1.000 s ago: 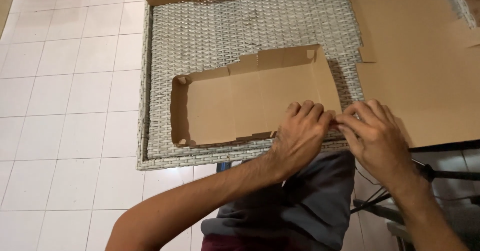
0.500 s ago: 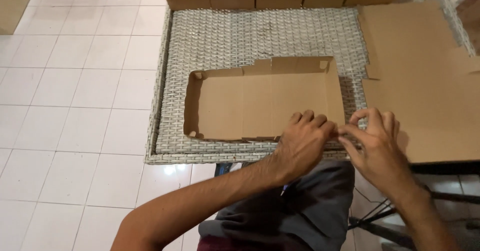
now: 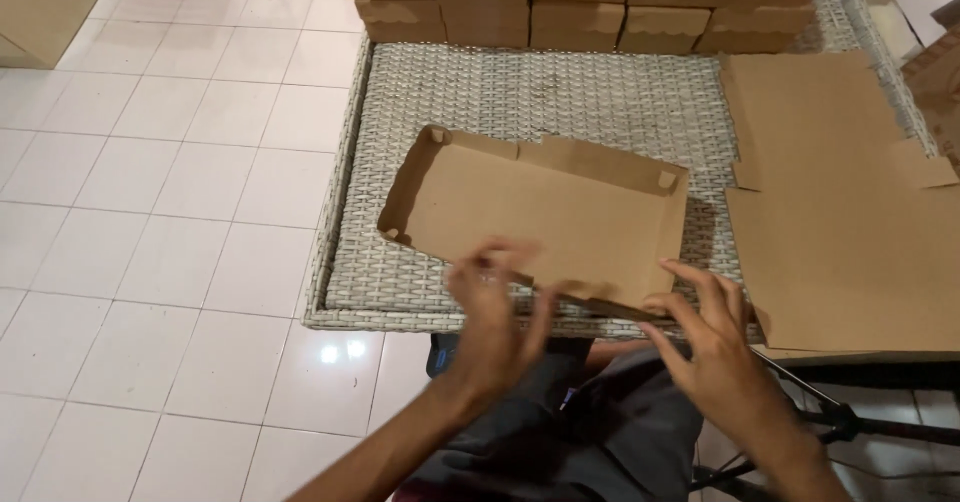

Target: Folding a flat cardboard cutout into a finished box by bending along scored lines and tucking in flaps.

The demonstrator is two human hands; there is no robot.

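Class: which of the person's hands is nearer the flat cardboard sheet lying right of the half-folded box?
Right. The right hand is beside the flat cardboard sheet; the left hand sits further away, at the half-folded box's near edge.

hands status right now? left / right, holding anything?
Left hand: blurred, fingers curled at the near edge of the half-folded cardboard box; grip cannot be told.
Right hand: open, fingers spread, fingertips touching the box's near right edge.

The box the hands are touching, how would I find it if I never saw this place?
Look for the grey woven table on the white tiled floor. In the middle of it lies a brown cardboard tray box, open on top, with both hands at its near edge. Finished closed boxes are stacked behind it and flat cardboard sheets lie beside it; only this one is half-folded.
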